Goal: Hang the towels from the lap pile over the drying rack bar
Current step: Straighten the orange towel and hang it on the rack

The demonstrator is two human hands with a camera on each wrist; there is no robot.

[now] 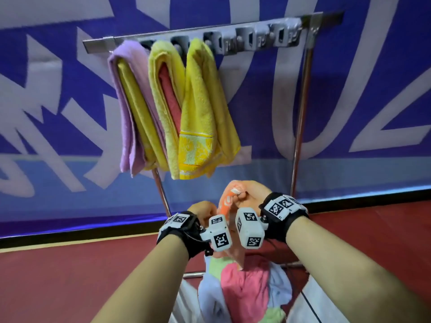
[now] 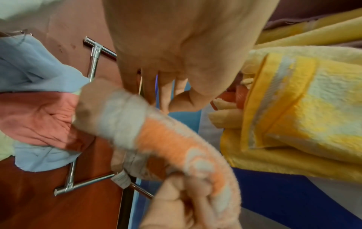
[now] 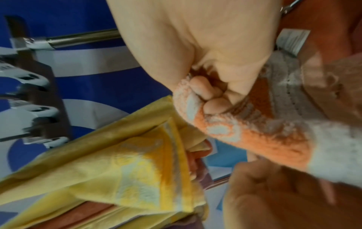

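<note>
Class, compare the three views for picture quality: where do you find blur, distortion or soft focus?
Head view: the drying rack bar bows from wide-angle distortion, and the banner is smeared at the edges. Left wrist view: the orange towel is motion-blurred and the left hand looms large. Right wrist view: the right hand fills the frame, soft; the clips are streaked.

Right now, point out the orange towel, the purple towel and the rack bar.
orange towel [image 1: 227,201]: head view, the bunched part between the hands.
purple towel [image 1: 126,108]: head view, its outer hanging face.
rack bar [image 1: 100,41]: head view, bare left end.
</note>
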